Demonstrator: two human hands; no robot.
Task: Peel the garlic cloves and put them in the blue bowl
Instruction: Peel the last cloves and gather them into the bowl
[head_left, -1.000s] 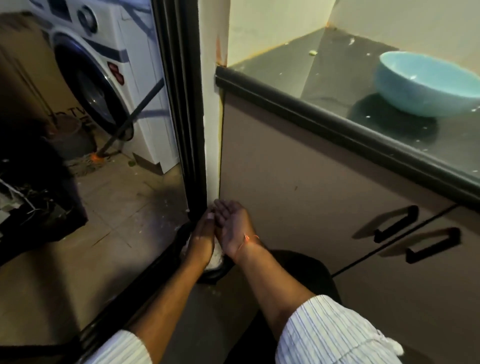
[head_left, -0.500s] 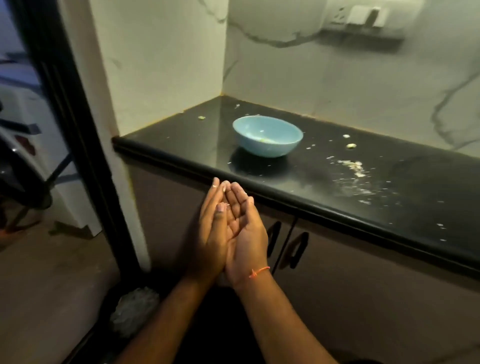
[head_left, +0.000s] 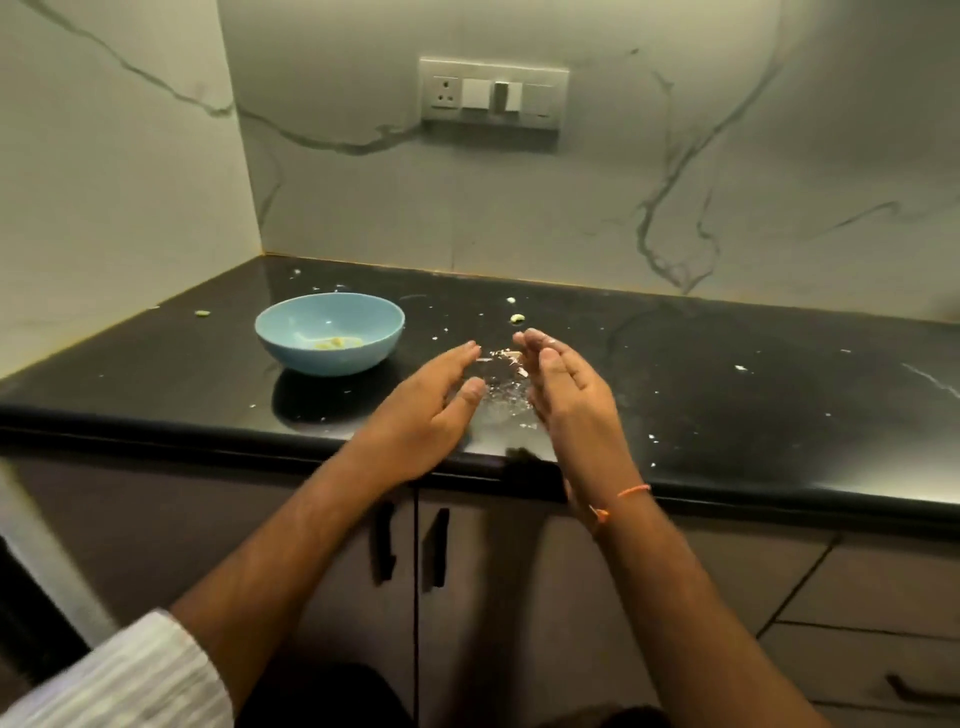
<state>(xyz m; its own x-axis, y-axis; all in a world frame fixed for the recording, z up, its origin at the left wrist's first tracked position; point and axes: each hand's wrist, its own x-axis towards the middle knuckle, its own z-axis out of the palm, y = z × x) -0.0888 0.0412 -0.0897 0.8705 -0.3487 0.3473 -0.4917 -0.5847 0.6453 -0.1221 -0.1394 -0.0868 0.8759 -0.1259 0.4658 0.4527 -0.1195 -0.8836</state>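
Observation:
The blue bowl (head_left: 270, 340) stands on the black counter (head_left: 727, 405) at the left, with a few peeled garlic cloves (head_left: 332, 342) in its bottom. My left hand (head_left: 426, 410) and my right hand (head_left: 563, 387) hover above the counter's front edge, just right of the bowl, palms facing each other, fingers straight, holding nothing. Between them lies a scatter of garlic skin scraps (head_left: 501, 384). One garlic piece (head_left: 517, 318) lies behind my right fingertips, another (head_left: 202, 313) left of the bowl.
White skin flakes dot the counter. Marble walls close the counter at the back and left; a switch panel (head_left: 493, 93) sits on the back wall. Below the counter are cabinet doors with black handles (head_left: 410, 545) and drawers at the right.
My hands have risen from the bin on the floor up to the counter and have parted from their cupped, joined pose. The view swung up and right to the counter.

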